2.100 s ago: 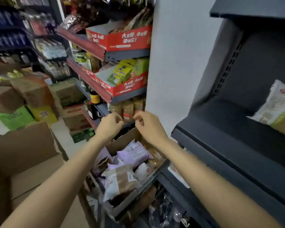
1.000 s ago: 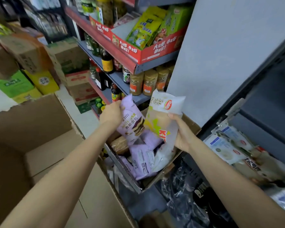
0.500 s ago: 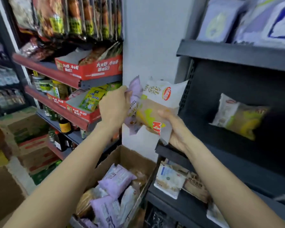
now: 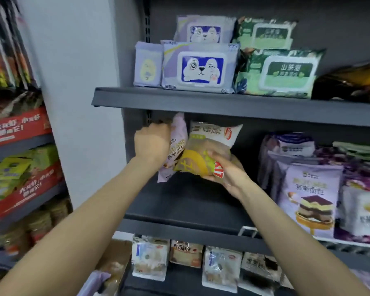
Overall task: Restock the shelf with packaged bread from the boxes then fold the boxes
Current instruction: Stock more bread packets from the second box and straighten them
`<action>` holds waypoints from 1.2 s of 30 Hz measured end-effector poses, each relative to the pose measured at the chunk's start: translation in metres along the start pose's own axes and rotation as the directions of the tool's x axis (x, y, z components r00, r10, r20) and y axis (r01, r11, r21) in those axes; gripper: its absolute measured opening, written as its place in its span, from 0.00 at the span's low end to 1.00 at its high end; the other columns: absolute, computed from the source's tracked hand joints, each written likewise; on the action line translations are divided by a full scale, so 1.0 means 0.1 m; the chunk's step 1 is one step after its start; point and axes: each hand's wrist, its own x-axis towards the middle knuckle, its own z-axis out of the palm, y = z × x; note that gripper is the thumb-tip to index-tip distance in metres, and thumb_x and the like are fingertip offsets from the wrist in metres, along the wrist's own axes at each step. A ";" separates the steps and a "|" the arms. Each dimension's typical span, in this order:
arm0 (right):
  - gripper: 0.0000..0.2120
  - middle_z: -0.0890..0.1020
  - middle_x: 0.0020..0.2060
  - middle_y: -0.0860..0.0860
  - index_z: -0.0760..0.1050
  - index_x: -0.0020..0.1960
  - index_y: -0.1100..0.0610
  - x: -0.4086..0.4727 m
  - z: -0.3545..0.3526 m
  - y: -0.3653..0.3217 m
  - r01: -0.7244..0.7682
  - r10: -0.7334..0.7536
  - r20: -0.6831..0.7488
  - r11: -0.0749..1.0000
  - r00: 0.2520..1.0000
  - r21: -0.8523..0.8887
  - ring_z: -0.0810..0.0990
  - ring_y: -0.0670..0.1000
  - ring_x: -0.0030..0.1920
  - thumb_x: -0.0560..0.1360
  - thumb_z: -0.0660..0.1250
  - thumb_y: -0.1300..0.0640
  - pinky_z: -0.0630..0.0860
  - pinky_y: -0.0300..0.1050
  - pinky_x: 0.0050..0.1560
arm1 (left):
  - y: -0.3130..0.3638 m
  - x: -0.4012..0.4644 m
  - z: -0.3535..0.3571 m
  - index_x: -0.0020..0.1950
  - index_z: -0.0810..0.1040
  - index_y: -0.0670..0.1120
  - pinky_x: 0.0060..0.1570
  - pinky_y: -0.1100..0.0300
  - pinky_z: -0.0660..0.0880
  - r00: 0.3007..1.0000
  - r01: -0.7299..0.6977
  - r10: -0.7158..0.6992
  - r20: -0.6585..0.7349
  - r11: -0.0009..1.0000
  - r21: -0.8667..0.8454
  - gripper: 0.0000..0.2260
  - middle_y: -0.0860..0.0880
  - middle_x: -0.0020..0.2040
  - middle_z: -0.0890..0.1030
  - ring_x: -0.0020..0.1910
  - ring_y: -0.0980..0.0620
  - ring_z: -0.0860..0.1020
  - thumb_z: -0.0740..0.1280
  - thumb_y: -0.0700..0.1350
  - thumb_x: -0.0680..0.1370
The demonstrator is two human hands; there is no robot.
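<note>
My left hand [image 4: 151,144] grips a pale purple bread packet [image 4: 176,146], held upright at the left end of the dark middle shelf [image 4: 179,206]. My right hand [image 4: 229,174] holds a white and yellow bread packet [image 4: 207,150] from below, just right of the purple one. Both packets hang above the bare left part of that shelf. Purple cake-bread packets [image 4: 312,197] stand on the shelf's right part. A corner of the cardboard box [image 4: 115,261] with purple packets shows at the bottom, left of the lower shelf.
Wet-wipe packs [image 4: 201,67] fill the shelf above. Small bread packets [image 4: 220,268] line the lower shelf. A white pillar [image 4: 77,103] stands to the left, and beyond it are shelves with red display cartons [image 4: 17,127].
Both hands lifted the two packets out of the box and carried them up and into the middle shelf's opening. My view rose from the box to the shelves.
</note>
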 end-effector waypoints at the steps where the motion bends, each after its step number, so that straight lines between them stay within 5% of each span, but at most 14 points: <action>1: 0.24 0.82 0.54 0.58 0.72 0.63 0.58 0.06 -0.11 0.01 0.017 -0.018 -0.061 1.000 0.998 -0.004 0.83 0.55 0.49 0.70 0.74 0.55 0.81 0.50 0.42 | 0.06 0.00 0.03 0.48 0.80 0.41 0.41 0.56 0.73 0.998 0.006 -0.005 0.060 1.000 -0.020 0.07 0.41 0.45 0.82 0.45 0.40 0.82 0.63 0.37 0.76; 6: 0.30 0.81 0.55 0.62 0.71 0.63 0.65 0.27 -0.42 0.14 0.068 -0.072 -0.154 0.997 0.985 -0.033 0.82 0.60 0.52 0.65 0.77 0.59 0.79 0.54 0.52 | 0.13 0.06 0.14 0.54 0.78 0.45 0.57 0.52 0.65 0.999 -0.046 0.046 0.004 0.995 0.087 0.13 0.44 0.46 0.82 0.50 0.43 0.78 0.59 0.34 0.75; 9: 0.20 0.82 0.54 0.62 0.74 0.60 0.64 0.36 -0.50 0.20 0.081 -0.093 -0.140 0.993 0.986 -0.084 0.82 0.60 0.52 0.70 0.73 0.63 0.78 0.55 0.55 | 0.11 0.07 0.13 0.55 0.77 0.48 0.56 0.51 0.63 0.997 -0.080 0.080 0.009 0.994 0.078 0.14 0.45 0.47 0.81 0.53 0.42 0.75 0.60 0.34 0.75; 15: 0.20 0.79 0.57 0.58 0.72 0.62 0.63 0.55 -0.44 0.26 0.117 -0.148 -0.121 0.966 0.982 -0.230 0.80 0.53 0.50 0.72 0.71 0.63 0.79 0.42 0.45 | -0.04 0.13 0.06 0.64 0.72 0.53 0.60 0.49 0.64 0.994 -0.102 0.096 0.059 0.988 0.120 0.17 0.44 0.57 0.78 0.63 0.40 0.70 0.60 0.39 0.78; 21: 0.18 0.79 0.57 0.58 0.72 0.59 0.59 0.63 -0.33 0.25 0.153 -0.163 0.008 0.912 0.987 -0.381 0.79 0.56 0.56 0.71 0.72 0.64 0.79 0.44 0.49 | -0.22 0.15 0.03 0.67 0.70 0.57 0.59 0.51 0.63 0.984 -0.138 0.129 0.121 0.988 0.072 0.16 0.45 0.60 0.77 0.65 0.42 0.69 0.53 0.46 0.82; 24: 0.21 0.77 0.54 0.56 0.67 0.58 0.56 0.75 -0.26 -0.07 0.247 -0.232 0.115 0.687 0.966 -0.684 0.76 0.58 0.59 0.70 0.74 0.61 0.76 0.55 0.58 | -0.27 0.13 0.02 0.66 0.71 0.56 0.58 0.51 0.62 0.980 -0.133 0.121 0.160 0.989 0.068 0.16 0.45 0.59 0.77 0.64 0.42 0.69 0.54 0.44 0.81; 27: 0.21 0.76 0.55 0.55 0.67 0.59 0.55 0.84 -0.09 -0.50 0.251 -0.179 0.222 0.162 0.958 -0.954 0.75 0.56 0.57 0.71 0.72 0.56 0.74 0.52 0.57 | -0.28 0.12 0.02 0.65 0.71 0.56 0.58 0.52 0.62 0.970 -0.137 0.121 0.208 0.989 0.060 0.16 0.46 0.59 0.77 0.64 0.43 0.68 0.55 0.42 0.81; 29: 0.16 0.76 0.54 0.53 0.69 0.56 0.52 0.89 0.03 -0.64 0.278 -0.077 0.282 -0.067 0.956 -0.958 0.76 0.55 0.55 0.71 0.70 0.57 0.73 0.47 0.53 | -0.27 0.11 0.03 0.64 0.71 0.56 0.58 0.52 0.62 0.967 -0.135 0.125 0.222 0.990 0.033 0.15 0.46 0.60 0.76 0.65 0.43 0.68 0.55 0.42 0.81; 33: 0.12 0.77 0.60 0.53 0.73 0.56 0.52 1.06 0.02 -0.36 0.284 0.116 0.264 -0.223 0.958 -0.933 0.75 0.55 0.59 0.74 0.66 0.59 0.73 0.49 0.59 | -0.22 0.11 0.05 0.64 0.72 0.56 0.59 0.51 0.61 0.962 -0.140 0.139 0.234 0.990 -0.010 0.14 0.46 0.59 0.77 0.63 0.43 0.69 0.54 0.44 0.82; 36: 0.25 0.63 0.74 0.53 0.63 0.73 0.51 1.07 -0.12 -0.07 0.218 0.068 0.207 -0.233 0.976 -0.948 0.59 0.58 0.74 0.76 0.59 0.57 0.57 0.51 0.74 | -0.18 0.11 0.07 0.62 0.73 0.55 0.59 0.51 0.61 0.957 -0.140 0.148 0.250 0.989 -0.050 0.13 0.46 0.57 0.77 0.62 0.44 0.69 0.52 0.46 0.83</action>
